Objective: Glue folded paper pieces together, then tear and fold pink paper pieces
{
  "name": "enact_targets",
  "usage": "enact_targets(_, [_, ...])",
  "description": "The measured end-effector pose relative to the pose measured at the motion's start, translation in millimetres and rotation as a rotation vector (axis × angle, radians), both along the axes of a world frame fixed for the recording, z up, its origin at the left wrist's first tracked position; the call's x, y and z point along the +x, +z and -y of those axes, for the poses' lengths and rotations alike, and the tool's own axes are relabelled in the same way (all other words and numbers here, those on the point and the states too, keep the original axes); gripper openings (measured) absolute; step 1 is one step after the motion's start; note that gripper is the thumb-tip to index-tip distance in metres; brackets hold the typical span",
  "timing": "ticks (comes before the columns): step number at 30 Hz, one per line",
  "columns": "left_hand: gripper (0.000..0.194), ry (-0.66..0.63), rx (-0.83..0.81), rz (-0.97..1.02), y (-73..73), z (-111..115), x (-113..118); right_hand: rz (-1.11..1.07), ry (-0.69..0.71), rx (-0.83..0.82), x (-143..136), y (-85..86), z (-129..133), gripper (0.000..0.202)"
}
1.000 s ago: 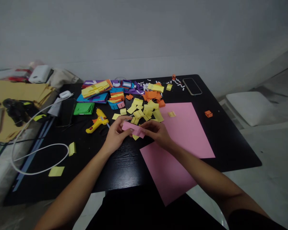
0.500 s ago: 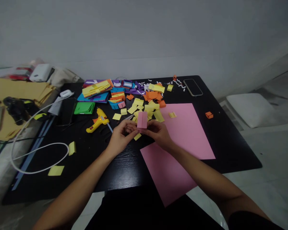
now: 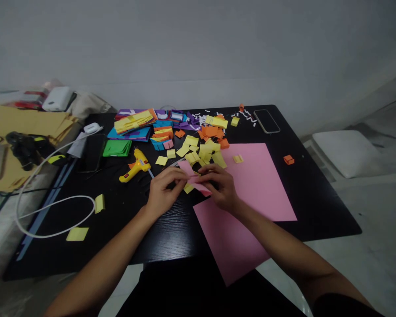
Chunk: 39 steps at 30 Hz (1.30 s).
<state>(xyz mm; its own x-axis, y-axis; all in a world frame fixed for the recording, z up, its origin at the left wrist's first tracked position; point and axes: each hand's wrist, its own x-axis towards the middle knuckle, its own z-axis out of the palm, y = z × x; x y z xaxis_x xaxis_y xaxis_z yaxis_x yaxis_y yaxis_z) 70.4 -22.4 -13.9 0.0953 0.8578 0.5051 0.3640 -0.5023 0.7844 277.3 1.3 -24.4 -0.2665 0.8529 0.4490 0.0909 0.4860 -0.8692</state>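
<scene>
A small folded piece of pink paper is pinched between both hands above the black table. My left hand has its thumb and fingers closed on the paper's left side. From the right, my right hand grips the same piece, and a pink end slants down between the hands. Just beyond lies a heap of yellow paper pieces. Under my right forearm is a large pink sheet, reaching over the table's front edge. Scissors, partly hidden, lie behind my left hand.
A yellow glue gun lies left of my hands. Behind it are green papers and a stack of coloured strips. A phone rests at the back right. A white cable loops at the left. An orange folded piece sits right.
The pink paper has turned from upright and facing me to a slanted, opened-out position. My fingers have shifted along it, and both hands still hold it.
</scene>
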Motion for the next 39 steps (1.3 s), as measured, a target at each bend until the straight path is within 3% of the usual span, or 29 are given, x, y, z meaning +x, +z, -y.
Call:
enact_targets(5, [0.012, 0.045, 0.111, -0.045, -4.1, 0.4, -2.4, 0.013, 0.002, 0.021, -1.8, 3.0, 1.8, 0.014])
enact_targets(8, [0.013, 0.054, 0.146, -0.047, -5.3, -1.0, -3.6, -0.051, 0.023, -0.122, -5.2, 0.8, 1.5, 0.009])
enact_targets(12, [0.013, 0.000, 0.138, -0.067, -0.7, -1.1, -2.5, -0.120, 0.069, -0.332, -7.9, -4.5, 1.1, 0.025])
enact_targets(19, [0.018, -0.021, 0.050, -0.143, 3.8, 1.4, -1.8, -0.094, 0.038, -0.280, -6.9, -9.3, -0.9, 0.025])
enact_targets(26, [0.006, -0.099, 0.086, -0.219, -3.1, -2.3, -2.8, -0.117, 0.088, -0.263, -7.5, -13.0, 0.2, 0.028])
enact_targets(39, [0.005, -0.144, 0.018, -0.132, -0.1, -4.4, -7.2, -0.086, 0.171, -0.295, -3.2, -9.6, -4.1, 0.022])
